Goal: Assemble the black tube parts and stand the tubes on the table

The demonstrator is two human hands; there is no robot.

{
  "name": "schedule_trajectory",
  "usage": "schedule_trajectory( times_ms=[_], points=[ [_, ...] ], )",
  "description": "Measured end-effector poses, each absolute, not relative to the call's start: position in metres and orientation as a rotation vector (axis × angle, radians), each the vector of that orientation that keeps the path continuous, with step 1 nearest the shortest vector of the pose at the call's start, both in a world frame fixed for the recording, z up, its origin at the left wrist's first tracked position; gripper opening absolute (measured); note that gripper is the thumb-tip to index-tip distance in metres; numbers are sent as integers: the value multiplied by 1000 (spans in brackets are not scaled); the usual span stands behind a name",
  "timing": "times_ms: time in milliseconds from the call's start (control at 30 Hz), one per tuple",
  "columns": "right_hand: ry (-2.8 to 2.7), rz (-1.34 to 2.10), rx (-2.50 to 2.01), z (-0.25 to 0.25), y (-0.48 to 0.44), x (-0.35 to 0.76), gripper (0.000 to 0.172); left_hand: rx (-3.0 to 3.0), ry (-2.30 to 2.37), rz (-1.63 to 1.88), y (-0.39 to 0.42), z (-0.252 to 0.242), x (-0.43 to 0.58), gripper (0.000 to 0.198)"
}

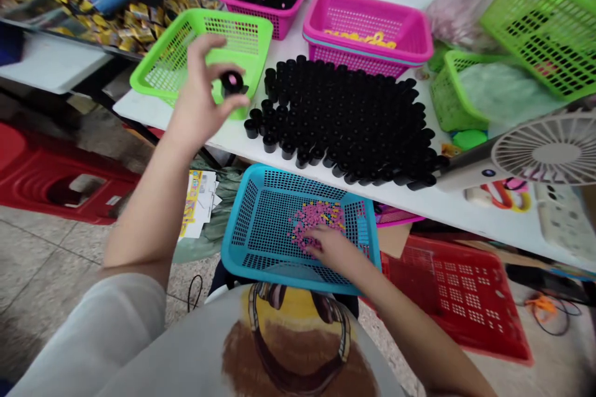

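The left hand (pixel 200 90) is raised above the white table (pixel 195 133), its thumb and fingertips pinched together on one matte black cylindrical cap (pixel 231 84). Beside it, hundreds of identical caps (pixel 344 124), too many to count, stand packed in a dense block on the tabletop. The right hand (pixel 328 248) reaches into one blue plastic mesh basket (pixel 261 223) just below the table edge; its fingers (pixel 310 237) lie close together on a loose heap of tiny pink and yellow pieces (pixel 316 217), and whether they grip any cannot be told. Behind the caps sit two pink mesh baskets, one (pixel 265 18) piled with black caps, the other (pixel 367 31) holding yellow pieces. Three green mesh baskets (pixel 200 56) stand on the table, and one red plastic basket (pixel 456 298) lies on the floor.
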State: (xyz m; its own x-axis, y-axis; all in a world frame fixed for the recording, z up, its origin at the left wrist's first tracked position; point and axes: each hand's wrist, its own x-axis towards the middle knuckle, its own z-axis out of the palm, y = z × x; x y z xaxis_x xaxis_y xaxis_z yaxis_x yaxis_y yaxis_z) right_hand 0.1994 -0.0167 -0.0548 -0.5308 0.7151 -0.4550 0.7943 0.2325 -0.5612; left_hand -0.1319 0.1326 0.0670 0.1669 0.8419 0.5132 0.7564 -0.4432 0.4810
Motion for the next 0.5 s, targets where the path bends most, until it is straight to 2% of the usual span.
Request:
schedule_trajectory(
  times_ms=[67,100,133,233,267,333,433,500],
  points=[
    [2308,-1047,1354,-69,-24,193,32,2382,1810,1211,154,68,-141,98],
    [2294,-1029,1333,-74,-27,190,33,2436,1844,1229,157,64,-141,95],
    [2290,-1019,1324,-79,-29,188,33,2498,1814,1204,154,59,-138,83],
    [2290,-952,1285,-85,-29,184,32,2480,1644,1015,128,33,-124,22],
    [2292,-930,1271,-86,-27,183,32,2363,1729,1004,119,24,-120,18],
    [2293,-892,1246,-86,-23,180,32,2154,1901,902,107,8,-116,26],
    [2299,-846,1215,-83,-18,173,31,1986,2019,721,110,-6,-115,51],
    [2309,-818,1198,-76,-15,168,28,1949,2027,694,119,-10,-113,57]
  ],
)
